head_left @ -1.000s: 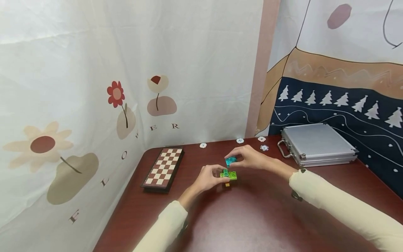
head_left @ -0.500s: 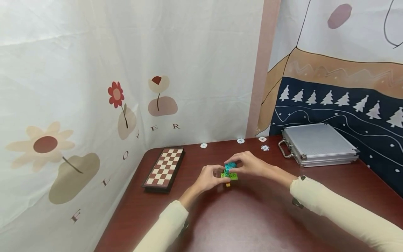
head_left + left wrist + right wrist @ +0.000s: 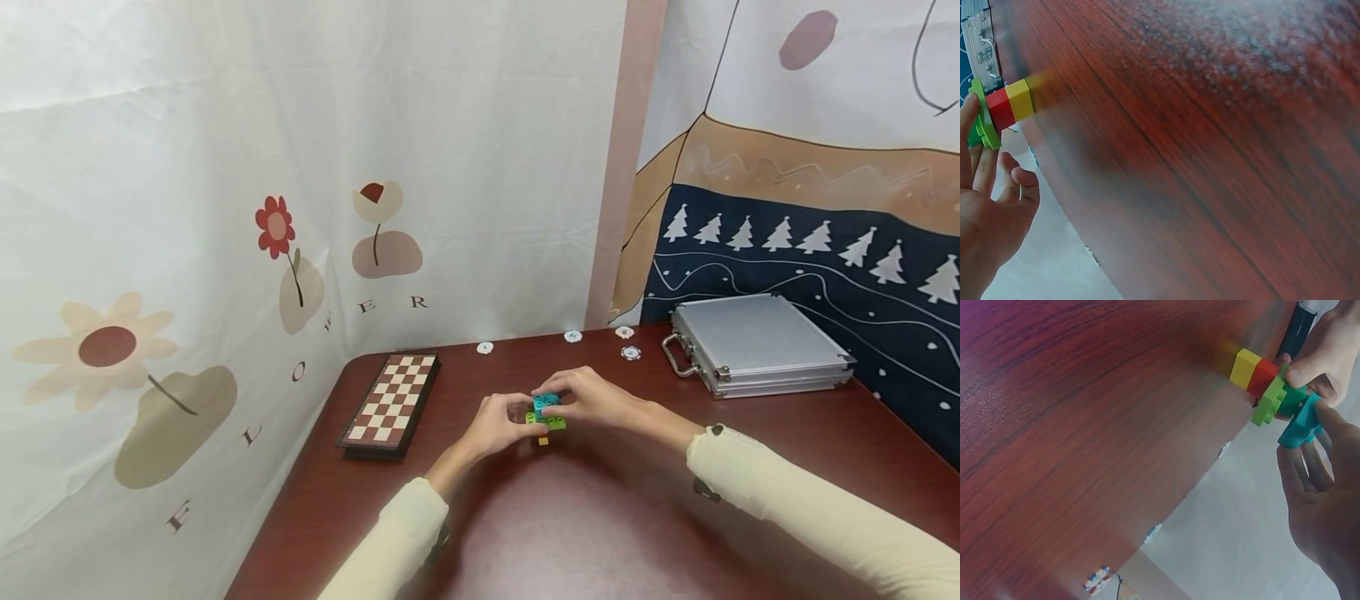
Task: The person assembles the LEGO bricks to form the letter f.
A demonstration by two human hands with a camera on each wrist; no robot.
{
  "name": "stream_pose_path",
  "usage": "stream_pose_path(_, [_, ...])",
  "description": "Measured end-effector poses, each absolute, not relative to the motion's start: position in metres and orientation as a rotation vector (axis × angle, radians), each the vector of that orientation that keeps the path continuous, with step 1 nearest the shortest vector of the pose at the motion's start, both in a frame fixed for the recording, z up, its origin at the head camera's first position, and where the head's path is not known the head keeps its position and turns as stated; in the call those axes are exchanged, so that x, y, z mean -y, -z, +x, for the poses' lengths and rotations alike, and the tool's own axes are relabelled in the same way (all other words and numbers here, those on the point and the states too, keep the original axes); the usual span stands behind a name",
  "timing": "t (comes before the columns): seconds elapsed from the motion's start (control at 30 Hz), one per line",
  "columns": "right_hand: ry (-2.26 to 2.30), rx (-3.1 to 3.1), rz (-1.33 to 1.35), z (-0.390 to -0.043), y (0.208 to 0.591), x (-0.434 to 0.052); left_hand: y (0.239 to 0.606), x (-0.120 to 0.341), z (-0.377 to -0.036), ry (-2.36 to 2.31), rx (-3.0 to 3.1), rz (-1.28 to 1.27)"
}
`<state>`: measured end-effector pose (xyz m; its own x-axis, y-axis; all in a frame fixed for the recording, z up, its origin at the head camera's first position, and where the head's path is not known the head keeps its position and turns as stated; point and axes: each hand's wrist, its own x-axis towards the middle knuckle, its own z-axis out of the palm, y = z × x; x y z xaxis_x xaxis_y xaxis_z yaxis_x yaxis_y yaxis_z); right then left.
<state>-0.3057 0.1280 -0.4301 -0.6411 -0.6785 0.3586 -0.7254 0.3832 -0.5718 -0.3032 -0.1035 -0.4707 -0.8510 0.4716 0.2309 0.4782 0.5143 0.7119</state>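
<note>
- A small brick tower (image 3: 544,419) stands mid-table on the table (image 3: 615,517), right of the chessboard (image 3: 390,402)
- The left hand (image 3: 498,423) is clamped on its lime plate (image 3: 1269,400)
- The right hand (image 3: 592,398) pinches the teal brick (image 3: 1300,425) on top
- Judged light, rigid and smooth; best held by the side walls, since joints may pop apart

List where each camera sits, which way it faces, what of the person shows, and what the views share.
Head: looks forward and down at the table; both sleeved arms, left hand and right hand meet at the brick stack.
Left wrist: looks along the tabletop; left hand's fingers touch the stack's green plate.
Right wrist: looks across the tabletop; right hand pinches the teal brick.
Shared: the brick stack.
</note>
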Motion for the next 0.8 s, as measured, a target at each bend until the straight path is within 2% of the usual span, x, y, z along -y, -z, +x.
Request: stream_pose_path(0.8, [-0.899,2.507,1.262,-0.2994,0.4401,-0.1268,0.472,0.1041,-0.3031,1.281,2.732,-0.859])
